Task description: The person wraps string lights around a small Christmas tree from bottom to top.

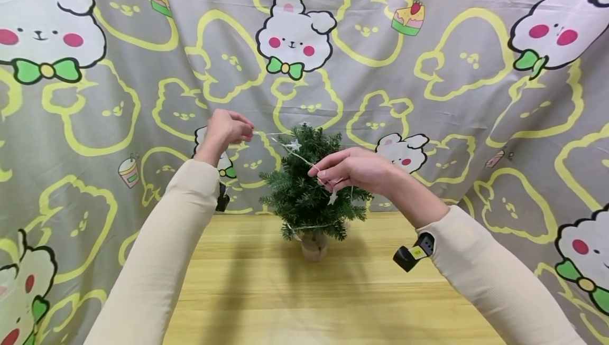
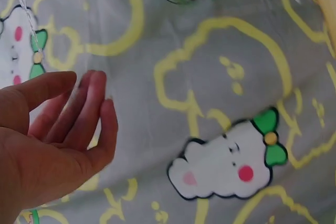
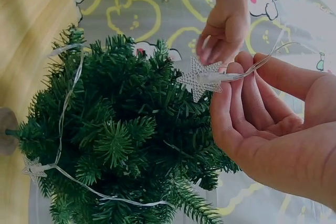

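Grey cartoon-print fabric curtain [image 1: 371, 83] behind; pale wooden surface [image 1: 285, 302] below, dark-green artificial tree [image 1: 304, 197] standing on it. Right hand [image 1: 359, 169]: fingers nearly closed, pinching clear-wire star string [image 3: 237, 76] beside the tree. Left hand [image 1: 227, 127]: fingers half bent; can't tell if gripping. Translucent ridged star [image 3: 200, 80] at right fingertips.

Your tree [image 1: 309, 176] looks plastic, matt and bristly; your stars [image 3: 197, 85] look like clear plastic with a rough, ridged face, your wire [image 3: 62, 121] smooth and glossy. The surface [image 1: 285, 302] below you looks like smooth wood with a soft sheen, the curtain [image 1: 380, 83] creased matt cloth, your sleeves [image 1: 162, 239] soft matt cloth
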`<state>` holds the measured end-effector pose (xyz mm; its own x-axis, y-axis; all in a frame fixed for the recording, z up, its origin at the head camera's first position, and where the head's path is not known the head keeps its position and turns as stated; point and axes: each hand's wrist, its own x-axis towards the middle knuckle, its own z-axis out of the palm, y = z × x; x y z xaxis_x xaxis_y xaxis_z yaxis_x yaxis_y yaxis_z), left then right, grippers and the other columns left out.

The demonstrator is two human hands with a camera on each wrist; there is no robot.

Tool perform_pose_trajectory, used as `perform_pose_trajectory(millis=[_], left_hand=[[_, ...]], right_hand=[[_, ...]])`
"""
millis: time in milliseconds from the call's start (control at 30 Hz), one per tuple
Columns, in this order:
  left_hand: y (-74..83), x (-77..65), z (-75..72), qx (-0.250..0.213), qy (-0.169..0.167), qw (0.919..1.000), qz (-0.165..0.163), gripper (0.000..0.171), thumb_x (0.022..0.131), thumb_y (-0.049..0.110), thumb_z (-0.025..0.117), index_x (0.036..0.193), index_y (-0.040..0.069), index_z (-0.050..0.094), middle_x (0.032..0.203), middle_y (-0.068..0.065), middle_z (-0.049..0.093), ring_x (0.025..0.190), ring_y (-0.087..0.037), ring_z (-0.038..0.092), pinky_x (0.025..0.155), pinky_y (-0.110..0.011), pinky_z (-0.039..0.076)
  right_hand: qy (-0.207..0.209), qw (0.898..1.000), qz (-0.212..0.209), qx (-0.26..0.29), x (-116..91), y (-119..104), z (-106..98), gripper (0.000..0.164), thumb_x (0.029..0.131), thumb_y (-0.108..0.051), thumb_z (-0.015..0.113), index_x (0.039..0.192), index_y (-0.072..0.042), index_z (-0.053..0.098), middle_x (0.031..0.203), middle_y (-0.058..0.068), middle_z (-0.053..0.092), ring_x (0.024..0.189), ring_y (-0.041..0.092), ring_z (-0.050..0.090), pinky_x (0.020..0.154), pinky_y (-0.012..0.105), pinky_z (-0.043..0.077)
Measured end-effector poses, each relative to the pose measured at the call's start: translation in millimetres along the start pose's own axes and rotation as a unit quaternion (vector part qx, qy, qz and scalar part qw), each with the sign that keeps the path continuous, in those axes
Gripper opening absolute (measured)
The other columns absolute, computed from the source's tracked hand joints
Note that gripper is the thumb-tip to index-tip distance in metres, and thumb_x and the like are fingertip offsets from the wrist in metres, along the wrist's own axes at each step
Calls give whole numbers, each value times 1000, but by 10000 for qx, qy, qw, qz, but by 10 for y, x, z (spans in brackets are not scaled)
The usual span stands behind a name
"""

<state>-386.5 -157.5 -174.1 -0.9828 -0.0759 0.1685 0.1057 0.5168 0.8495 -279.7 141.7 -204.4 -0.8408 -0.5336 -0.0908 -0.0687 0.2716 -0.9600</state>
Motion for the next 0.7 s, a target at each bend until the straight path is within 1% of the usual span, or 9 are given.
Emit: perform_pose_trajectory(millis=[67,133,200,267,333,467,567,633,700], left_hand=[[92,32,28,-382,-77,9992,44,15,88,4,75,104,4,76,95,-7,79,89,-19,76,80,-28,60],[220,39,39,-733,-208,9971,70,18,88,4,76,106,5,74,108,-5,77,100,-17,73,90,-28,57],[379,30,40,-1013,-302,9944,86,20,89,3,75,108,7,73,119,-5,73,107,-16,68,99,-29,53],[564,16,27,-1243,-419,9913,124,21,89,2,75,108,10,72,124,-4,70,109,-14,64,103,-28,50],[763,-2,23,-1483,-535,9872,246,20,89,2,75,106,11,72,123,-3,70,108,-14,64,104,-28,49],[1117,-36,97,-1896,-884,9755,676,14,89,-2,74,99,8,74,108,-1,72,104,-16,67,102,-27,51],[1302,-67,201,-2214,-1189,9637,900,10,90,-3,71,94,6,73,98,-1,73,104,-20,69,101,-28,52],[1392,-68,273,-2478,-1364,9538,1009,9,90,-5,69,92,4,72,100,-3,73,102,-20,69,103,-30,51],[1446,-36,333,-2675,-1431,9472,1041,10,91,-6,67,91,3,71,105,-4,72,98,-19,70,104,-32,50]], right_hand=[[1,10000,-3,28,-14,8,-14,37,99,-6,61,134,6,60,100,6,66,85,17,62,78,27,56],[-41,10000,-13,44,-21,15,-29,38,99,-6,61,134,6,60,99,6,66,84,17,62,78,27,55],[-71,10000,-10,52,-24,20,-41,37,98,-6,62,133,5,61,100,7,66,84,17,61,78,27,55],[-112,9999,-19,51,-27,23,-51,36,98,-7,62,132,4,62,101,8,66,84,17,61,78,28,55],[-111,9999,-28,46,-32,24,-60,35,98,-7,63,131,4,63,102,9,66,84,17,62,79,28,56],[-48,10000,-34,63,-45,29,-87,35,98,-7,62,131,4,63,103,9,66,84,17,64,80,29,57],[-31,9999,6,133,-35,46,-98,34,98,-6,63,130,4,64,102,9,66,83,17,65,78,28,57],[-35,9998,31,169,-23,63,-101,33,98,-6,63,129,3,64,100,8,67,83,17,65,78,27,57],[-37,9997,45,228,-16,77,-98,32,98,-6,63,129,3,65,98,8,67,82,16,64,77,26,57]])
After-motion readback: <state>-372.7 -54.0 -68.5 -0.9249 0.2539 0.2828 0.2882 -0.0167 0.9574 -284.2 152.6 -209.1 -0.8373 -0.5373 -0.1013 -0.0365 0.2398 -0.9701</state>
